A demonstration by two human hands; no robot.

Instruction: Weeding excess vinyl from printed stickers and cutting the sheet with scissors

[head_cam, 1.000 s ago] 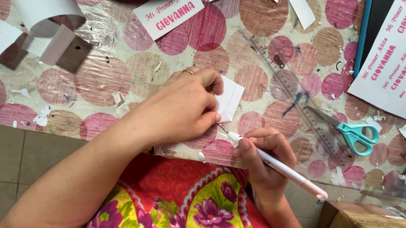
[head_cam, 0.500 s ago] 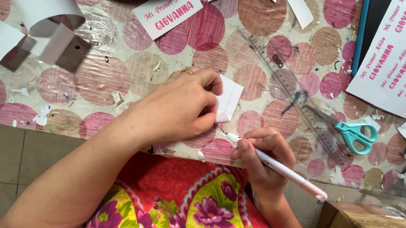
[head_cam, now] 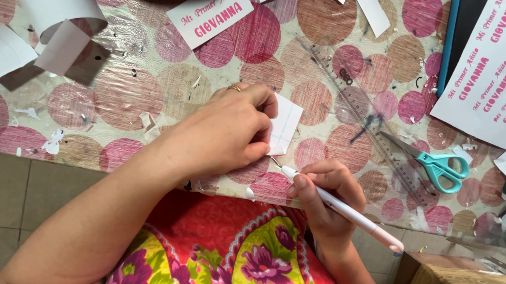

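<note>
My left hand (head_cam: 221, 135), with a ring on one finger, presses down on a small white card (head_cam: 284, 124) with faint blue lines, lying on the table covered in a pink and brown dotted cloth (head_cam: 109, 101). My right hand (head_cam: 327, 190) grips a white craft knife shaped like a pen (head_cam: 342, 209). Its thin blade tip touches the card's lower edge, right beside my left fingers. Most of the card is hidden under my left hand.
A clear ruler (head_cam: 363, 111) and teal scissors (head_cam: 439, 166) lie to the right. A printed sheet of pink-lettered labels (head_cam: 494, 75) sits at far right, one cut label (head_cam: 209, 12) at top. Curled white paper (head_cam: 51, 1) lies top left. Paper scraps dot the cloth.
My right hand and the knife have shifted slightly along the card's lower edge. My left hand stays pressed on the card.
</note>
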